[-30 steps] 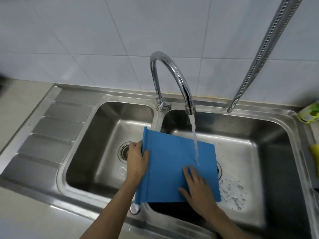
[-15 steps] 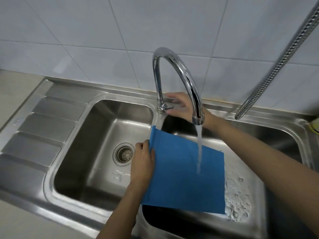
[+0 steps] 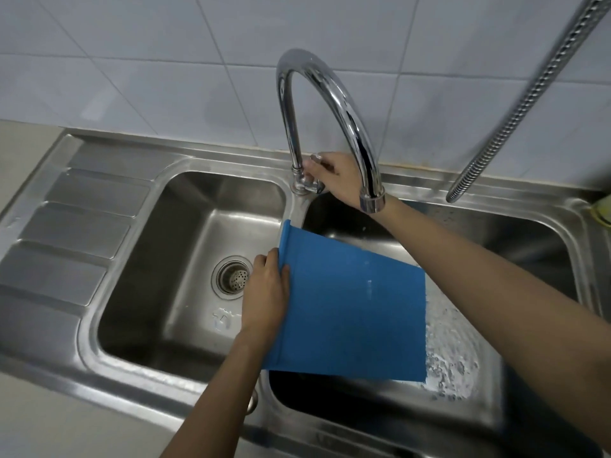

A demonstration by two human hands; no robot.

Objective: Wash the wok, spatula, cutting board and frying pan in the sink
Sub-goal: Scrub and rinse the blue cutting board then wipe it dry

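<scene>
A blue rectangular cutting board [image 3: 353,309] is held tilted over the right basin of a steel double sink [image 3: 185,365], its left edge raised near the divider between the two basins and its surface sloping down toward the right. It is thin and flat, with a slightly raised lip along its left edge. A few pale wet streaks mark its face. Foamy water lies in the basin just beside its right edge.
</scene>
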